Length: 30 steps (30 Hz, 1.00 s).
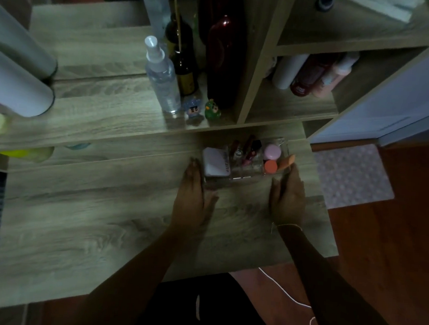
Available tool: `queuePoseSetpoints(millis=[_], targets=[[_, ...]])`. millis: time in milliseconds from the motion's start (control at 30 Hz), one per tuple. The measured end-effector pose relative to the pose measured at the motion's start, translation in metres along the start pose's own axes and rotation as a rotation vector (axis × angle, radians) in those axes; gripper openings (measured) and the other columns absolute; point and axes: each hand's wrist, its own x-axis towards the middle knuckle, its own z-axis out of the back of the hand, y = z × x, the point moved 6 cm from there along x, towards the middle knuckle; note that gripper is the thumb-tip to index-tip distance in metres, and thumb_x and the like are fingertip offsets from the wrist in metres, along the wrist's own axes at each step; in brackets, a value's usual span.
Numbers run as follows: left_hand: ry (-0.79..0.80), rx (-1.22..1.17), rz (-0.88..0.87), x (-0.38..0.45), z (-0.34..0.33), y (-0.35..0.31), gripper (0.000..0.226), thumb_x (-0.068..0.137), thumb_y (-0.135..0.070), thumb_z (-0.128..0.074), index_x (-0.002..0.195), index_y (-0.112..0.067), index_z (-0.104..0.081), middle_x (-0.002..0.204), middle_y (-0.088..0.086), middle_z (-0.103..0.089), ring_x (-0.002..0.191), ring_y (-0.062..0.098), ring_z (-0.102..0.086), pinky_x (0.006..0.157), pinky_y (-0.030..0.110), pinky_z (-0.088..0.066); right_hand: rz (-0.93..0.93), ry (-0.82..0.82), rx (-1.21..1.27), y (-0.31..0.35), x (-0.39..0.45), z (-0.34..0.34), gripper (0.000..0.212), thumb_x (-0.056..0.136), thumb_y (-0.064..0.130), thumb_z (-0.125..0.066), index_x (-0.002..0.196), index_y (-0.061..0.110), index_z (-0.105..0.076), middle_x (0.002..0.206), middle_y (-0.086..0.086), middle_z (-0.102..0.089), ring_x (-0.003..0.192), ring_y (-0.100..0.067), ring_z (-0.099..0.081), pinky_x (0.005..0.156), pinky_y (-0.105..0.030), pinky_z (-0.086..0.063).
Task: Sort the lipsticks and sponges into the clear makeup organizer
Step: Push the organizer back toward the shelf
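Both hands bracket the clear makeup organizer [246, 162] near the desk's [103, 218] far right edge, left hand [193, 194] and right hand [287, 195] flat-open against its ends, seemingly steadying it, lipsticks [247, 149] and sponges [272, 158] already slotted inside.

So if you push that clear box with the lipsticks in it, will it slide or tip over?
Probably slide: the clear organizer looks low and wide and sits flat on the smooth wooden table. The lipsticks standing in it might wobble or topple. With the left hand and right hand at each side, it should stay steady.
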Motion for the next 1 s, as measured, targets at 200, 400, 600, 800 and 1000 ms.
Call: queuePoseSetpoints(millis=[200, 400, 600, 800, 1000], targets=[[0.100, 0.235, -0.064, -0.015, -0.019, 0.012, 0.073, 0.097, -0.046, -0.035, 0.149, -0.009, 0.002, 0.160, 0.014, -0.001, 0.147, 0.024, -0.001, 0.119, 0.037, -0.003, -0.023, 0.023, -0.211, -0.003, -0.018, -0.021, 0.057, 0.100, 0.030, -0.038, 0.145, 0.000, -0.024, 0.150, -0.024, -0.036, 0.142, -0.033, -0.028, 0.120, -0.049, -0.017], [0.160, 0.318, -0.067, -0.024, -0.024, 0.022, 0.071, 0.097, -0.046, -0.033, 0.148, -0.005, -0.005, 0.159, 0.017, -0.006, 0.147, 0.028, -0.004, 0.119, 0.039, -0.001, -0.022, 0.021, -0.235, -0.005, -0.018, -0.021, 0.058, 0.100, 0.037, -0.030, 0.146, 0.004, -0.019, 0.151, -0.023, -0.034, 0.143, -0.032, -0.026, 0.120, -0.048, -0.016], [0.192, 0.333, -0.125, -0.045, -0.020, 0.027, 0.070, 0.097, -0.042, -0.038, 0.149, -0.006, -0.006, 0.159, 0.016, -0.005, 0.147, 0.027, 0.000, 0.118, 0.038, 0.000, -0.071, 0.028, -0.323, 0.003, -0.041, -0.024, 0.055, 0.101, 0.031, -0.032, 0.146, 0.001, -0.024, 0.154, -0.021, -0.029, 0.145, -0.033, -0.023, 0.120, -0.050, -0.013], [0.300, 0.399, -0.200, -0.048, -0.015, 0.036, 0.068, 0.099, -0.044, -0.030, 0.149, -0.007, -0.002, 0.160, 0.013, 0.002, 0.147, 0.024, 0.004, 0.117, 0.035, 0.002, -0.125, 0.038, -0.358, 0.017, -0.088, -0.031, 0.051, 0.101, 0.021, -0.036, 0.145, -0.004, -0.026, 0.154, -0.022, -0.028, 0.145, -0.035, -0.023, 0.119, -0.049, -0.018], [0.404, 0.526, -0.273, -0.082, -0.003, 0.056, 0.062, 0.100, -0.033, -0.030, 0.149, -0.008, -0.004, 0.160, 0.013, -0.002, 0.147, 0.029, -0.004, 0.118, 0.040, -0.008, -0.145, 0.157, -0.332, 0.036, -0.128, -0.033, 0.053, 0.102, 0.022, -0.032, 0.145, -0.007, -0.021, 0.155, -0.027, -0.019, 0.146, -0.037, -0.016, 0.121, -0.046, -0.014]])
